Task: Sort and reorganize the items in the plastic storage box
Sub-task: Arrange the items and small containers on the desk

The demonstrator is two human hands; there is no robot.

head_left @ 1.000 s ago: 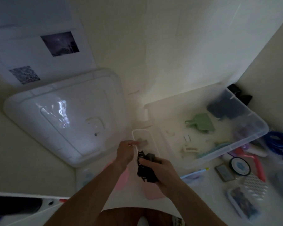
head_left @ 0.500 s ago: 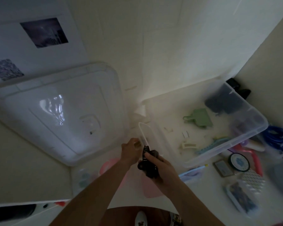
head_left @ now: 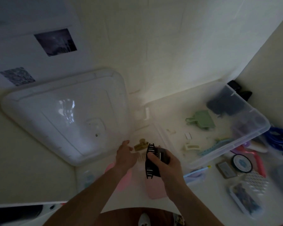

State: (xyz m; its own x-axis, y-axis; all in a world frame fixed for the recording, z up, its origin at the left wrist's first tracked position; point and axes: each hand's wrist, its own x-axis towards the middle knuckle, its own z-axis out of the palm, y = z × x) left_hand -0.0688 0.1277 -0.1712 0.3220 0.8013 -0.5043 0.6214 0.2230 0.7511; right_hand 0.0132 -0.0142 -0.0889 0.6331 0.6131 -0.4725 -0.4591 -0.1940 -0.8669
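Head view: right hand gripped black claw clips, fingers curled round them; left hand relaxed, fingers loose, beside olive clip, left of the storage box.

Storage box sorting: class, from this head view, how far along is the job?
Done: the lid is off and lies left of the plastic storage box; several items sit outside it. In hand: the right hand grips a black claw clip; the left hand is by an olive clip. Left: a green clip, pale clips and dark items remain inside.
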